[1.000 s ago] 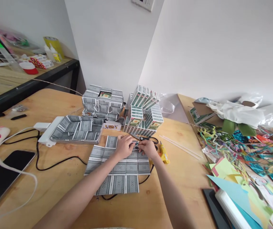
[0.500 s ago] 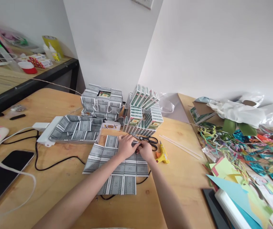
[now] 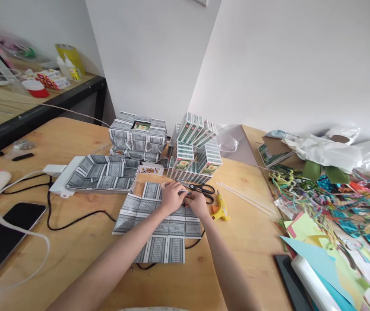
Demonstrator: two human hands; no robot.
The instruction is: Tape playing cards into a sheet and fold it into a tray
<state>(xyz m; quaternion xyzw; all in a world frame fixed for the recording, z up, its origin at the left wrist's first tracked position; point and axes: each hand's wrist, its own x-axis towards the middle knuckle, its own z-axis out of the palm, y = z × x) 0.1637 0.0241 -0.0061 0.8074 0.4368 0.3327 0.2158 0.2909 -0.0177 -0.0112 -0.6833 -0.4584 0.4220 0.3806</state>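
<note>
A flat sheet of joined playing cards (image 3: 159,249), grey patterned backs up, lies on the table in front of me. At its far right part, my left hand (image 3: 172,197) curls its fingers round a card edge. My right hand (image 3: 197,204) is close beside it, fingertips pinched at the same cards. The fingers partly hide what they grip. Just beyond my hands lie black-handled scissors (image 3: 201,188), and a yellow hot glue gun (image 3: 220,208) rests to the right.
Behind stand a card-covered box (image 3: 138,144), a tray lined with cards (image 3: 103,190) and stacked card boxes (image 3: 185,160). A phone (image 3: 13,242), cables and a power strip (image 3: 66,179) lie left. White sticks (image 3: 245,198) and a heap of coloured paper scraps (image 3: 333,242) are right.
Both hands stay at the same place on the cards, with only small finger movements. The view has shifted very slightly.
</note>
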